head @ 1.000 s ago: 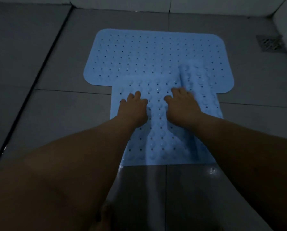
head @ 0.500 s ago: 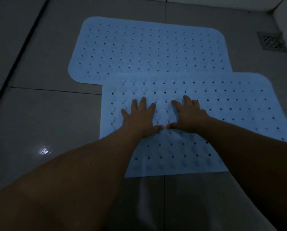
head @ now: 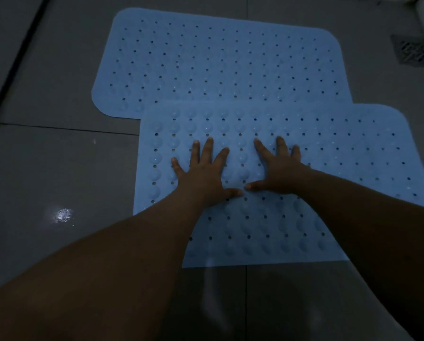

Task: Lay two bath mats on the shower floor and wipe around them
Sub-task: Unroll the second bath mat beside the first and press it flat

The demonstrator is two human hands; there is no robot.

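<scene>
Rubbery bumpy mats [head: 230, 70]; glossy wet tile floor [head: 58, 168].

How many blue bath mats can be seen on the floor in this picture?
2. The far mat lies flat toward the wall. The near mat overlaps its front edge, shifted right, with the left hand and right hand pressed flat on it.

Your near mat [head: 329, 153] lies flat on the floor [head: 58, 168], its far edge overlapping the far mat [head: 218, 62], which sits behind it and further left. Your left hand [head: 203, 173] and right hand [head: 277, 168] rest side by side on the near mat, thumbs nearly touching. The drain [head: 414, 51] is at far right.
</scene>
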